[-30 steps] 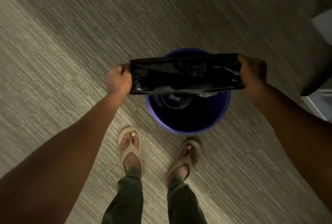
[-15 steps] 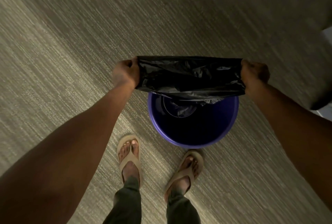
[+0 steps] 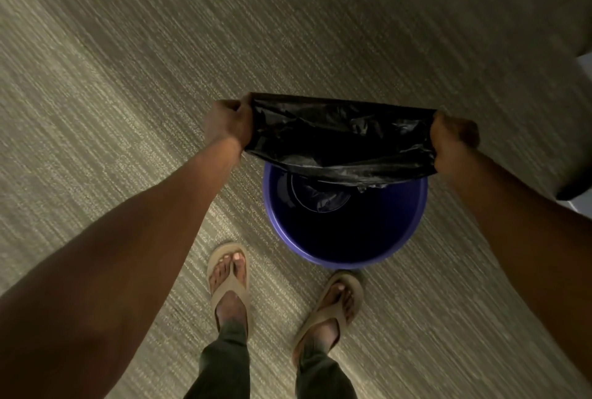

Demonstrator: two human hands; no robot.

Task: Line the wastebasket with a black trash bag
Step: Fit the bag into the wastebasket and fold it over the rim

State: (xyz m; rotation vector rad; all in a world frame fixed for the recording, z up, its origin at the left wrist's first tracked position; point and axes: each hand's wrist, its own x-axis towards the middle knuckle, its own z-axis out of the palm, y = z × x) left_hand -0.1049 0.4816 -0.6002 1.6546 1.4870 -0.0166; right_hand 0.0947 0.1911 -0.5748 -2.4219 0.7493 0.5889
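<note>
Seen from above, a person stands on a striped carpet floor, holding a black trash bag stretched wide between both hands. The left hand is curled into a fist around the bag's left edge; the right hand is likewise closed on the right edge. The bag hangs over the far side of a round blue wastebasket, its lower part drooping inside. Two feet in tan flip-flops stand just beside the basket.
</note>
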